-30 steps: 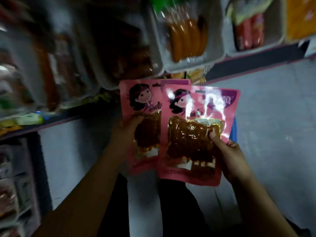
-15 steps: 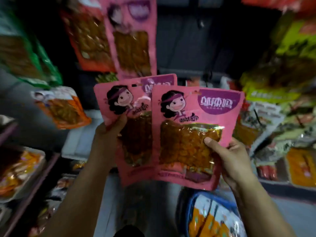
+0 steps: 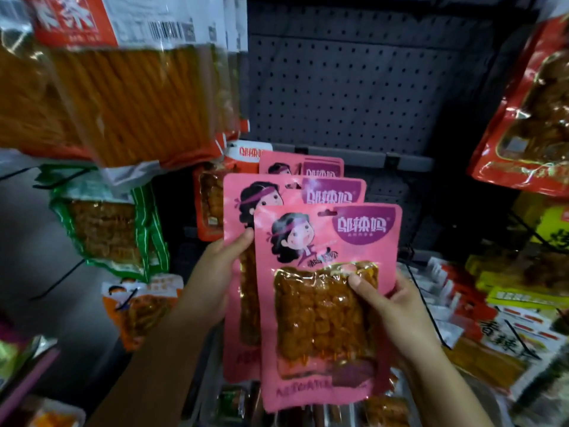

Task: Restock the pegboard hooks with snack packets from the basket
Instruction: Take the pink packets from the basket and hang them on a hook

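The right hand (image 3: 397, 306) pinches the front pink snack packet (image 3: 328, 303), thumb across its clear window and fingers curled behind its right edge, which keeps the hang slot at the top free. The left hand (image 3: 215, 272) grips a 2nd pink packet (image 3: 243, 226) by its left edge, thumb on the face, so the 2 fan apart instead of sticking together. Both are held upright, probably to bring their slots level with a hook. Just above them, a 3rd matching packet (image 3: 308, 166) already hangs on the grey pegboard (image 3: 354, 87). Bare board above gives open room, but orange stick packets (image 3: 123, 97) crowd the left and a red pouch (image 3: 529, 118) the right.
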